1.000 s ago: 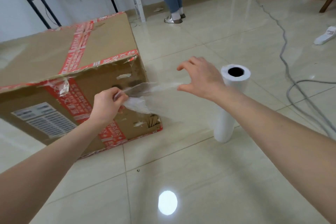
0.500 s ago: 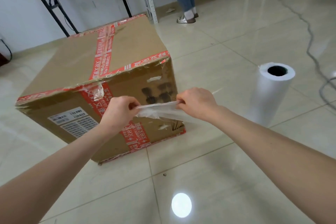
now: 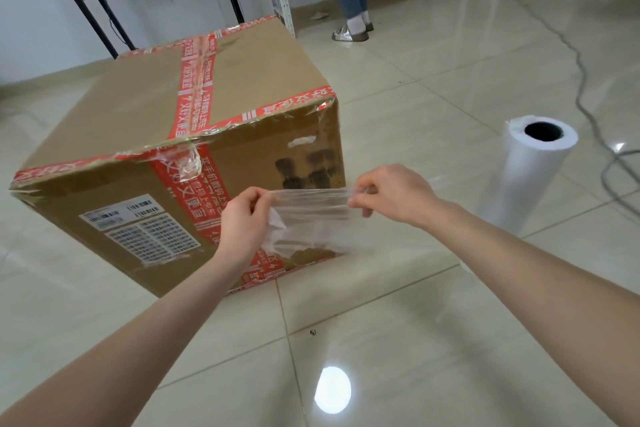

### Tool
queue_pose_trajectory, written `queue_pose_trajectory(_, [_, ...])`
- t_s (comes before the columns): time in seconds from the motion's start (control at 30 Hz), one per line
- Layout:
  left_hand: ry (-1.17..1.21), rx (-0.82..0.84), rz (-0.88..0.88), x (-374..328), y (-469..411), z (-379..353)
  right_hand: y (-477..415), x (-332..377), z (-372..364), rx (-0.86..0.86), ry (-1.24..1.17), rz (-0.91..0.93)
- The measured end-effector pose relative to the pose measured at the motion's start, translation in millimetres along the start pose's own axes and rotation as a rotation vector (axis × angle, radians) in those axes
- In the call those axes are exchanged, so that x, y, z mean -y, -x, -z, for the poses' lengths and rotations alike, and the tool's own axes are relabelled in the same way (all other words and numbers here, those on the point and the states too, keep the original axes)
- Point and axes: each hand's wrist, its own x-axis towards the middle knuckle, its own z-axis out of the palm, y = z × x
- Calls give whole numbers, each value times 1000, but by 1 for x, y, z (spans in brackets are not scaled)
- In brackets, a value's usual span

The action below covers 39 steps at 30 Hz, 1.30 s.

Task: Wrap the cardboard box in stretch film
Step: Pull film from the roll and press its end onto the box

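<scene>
cardboard box (image 3: 214,107): flatten the film's end before it touches

cardboard box sits on the glossy tiled floor (image 3: 415,340) with one taped corner turned toward you. as far as the view shows, no film is on it yet. your left hand (image 3: 242,218) and right hand (image 3: 391,194) hang just in front of the box's near face. each pinches the upper edge of the stretch film (image 3: 311,215) between thumb and curled fingers, so a short clear sheet is drawn taut between them. below that edge the film sags and bunches, and it is whitest beside your left hand.

pull evenly with both hands and ease them apart until the wrinkles open out. then lay the sheet against the near face and smooth it down with flat fingers. starting close to the box's corner should help, since the next turn can trap the loose end. the film looks thin and clingy, so it will likely stick to itself if you let it go slack, and it may tear under a fingernail.

the box is brown board, flat-faced and square-edged. it is bound with red tape (image 3: 194,87) printed in white, which is crinkled and lifting along the near top edge. a white printed label (image 3: 142,229) sits on the near face. the roll (image 3: 530,177) stands upright well to the right of the box, a pale cylinder with a dark hollow core. whether your sheet is joined to it cannot be told.
</scene>
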Motion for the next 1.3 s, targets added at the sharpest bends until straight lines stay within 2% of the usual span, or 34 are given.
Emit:
queue_pose_trajectory(0.13, [-49,-38,-233,-15,-6,15,-13,0,12,-150,-103,9])
queue_pose_trajectory(0.27, [-113,-59,-430,-40,-17,23,-24,10,20,-70,-113,42])
queue_pose_trajectory(0.33, [-127,-36,-454,-50,-22,23,-30,10,23,-104,-115,44])
queue_pose_trajectory(0.43, [-121,31,-430,-59,-27,22,-40,1,27,-253,-297,13])
queue_pose_trajectory(0.57, [-206,94,-376,-60,-32,24,-44,-9,30,-270,-515,-23])
queue_pose_trajectory(0.63, [-228,40,-357,-58,-35,26,-45,-14,31,-316,-501,-41])
queue_pose_trajectory(0.77, [-219,-90,-353,-57,-40,25,-42,-15,33,-259,-525,10])
queue_pose_trajectory(0.87, [-263,-147,-414,-57,-43,28,-46,-12,33,-361,-441,-25])
queue_pose_trajectory(0.93, [-369,-184,-527,-57,-44,32,-51,-8,33,-436,-416,-74])
queue_pose_trajectory(1.07, [-797,-325,-741,-63,-46,43,-60,0,35,-481,-365,-122])
queue_pose_trajectory(1.1, [-843,-374,-744,-65,-46,47,-63,2,36,-487,-352,-128])
queue_pose_trajectory(1.17, [-780,-513,-714,-72,-45,51,-67,4,39,-494,-326,-135])
queue_pose_trajectory(1.2, [-739,-545,-795,-75,-41,47,-69,5,40,-496,-314,-132])
queue_pose_trajectory(1.23, [-737,-492,-970,-77,-38,37,-72,5,40,-502,-303,-128])
queue_pose_trajectory(1.3, [-817,-176,-1379,-71,-32,8,-74,6,42,-513,-295,-135])
